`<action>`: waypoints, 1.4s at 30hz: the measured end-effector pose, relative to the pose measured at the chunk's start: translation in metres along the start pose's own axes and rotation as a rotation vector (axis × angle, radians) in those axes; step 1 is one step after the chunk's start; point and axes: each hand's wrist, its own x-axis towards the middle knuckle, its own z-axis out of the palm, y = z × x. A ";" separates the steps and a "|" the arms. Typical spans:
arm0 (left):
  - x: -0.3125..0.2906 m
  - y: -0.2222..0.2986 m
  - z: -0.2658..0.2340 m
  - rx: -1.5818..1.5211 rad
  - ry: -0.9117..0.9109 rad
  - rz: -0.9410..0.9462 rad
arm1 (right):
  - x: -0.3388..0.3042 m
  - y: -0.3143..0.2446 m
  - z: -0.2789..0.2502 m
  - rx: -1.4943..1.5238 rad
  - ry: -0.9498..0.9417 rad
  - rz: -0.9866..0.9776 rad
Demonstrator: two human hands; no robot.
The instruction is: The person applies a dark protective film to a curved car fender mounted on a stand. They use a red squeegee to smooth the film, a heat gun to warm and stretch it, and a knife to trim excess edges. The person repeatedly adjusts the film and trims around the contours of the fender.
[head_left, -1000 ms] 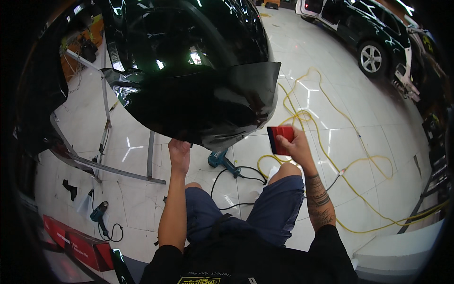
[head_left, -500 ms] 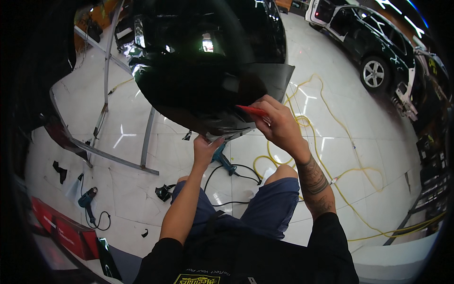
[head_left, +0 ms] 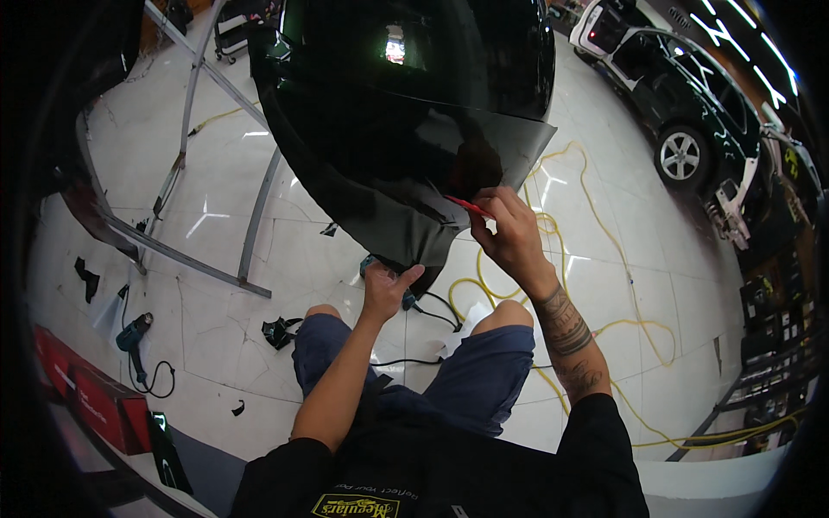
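Observation:
A glossy black car body panel rises in front of me, its lower part covered by a dark sheet of film with a loose grey-black edge. Pinched between the thumb and fingers of my left hand is the film's near lower edge, drawn out toward me. My right hand grips a red squeegee, its tip at the film surface near the right side. Below the film, between my knees, a teal heat gun lies on the floor, mostly hidden.
Another teal heat gun lies on the floor at left, near a red box. A metal frame stand stands at the left. Yellow cable loops over the floor at right. Beyond it is a partly dismantled dark car.
My left hand has come down and toward me, pulling the film edge out into a larger flap. The squeegee stays near the surface in my right hand. My view has shifted slightly.

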 end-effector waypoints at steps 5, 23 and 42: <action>-0.007 -0.003 0.008 0.201 0.070 0.185 | -0.002 0.002 0.005 -0.013 0.002 -0.009; -0.023 0.014 0.009 0.284 0.023 0.238 | -0.002 -0.004 0.000 0.032 0.001 0.051; -0.037 0.021 0.021 0.305 0.001 0.276 | -0.004 -0.005 0.002 0.018 -0.003 0.049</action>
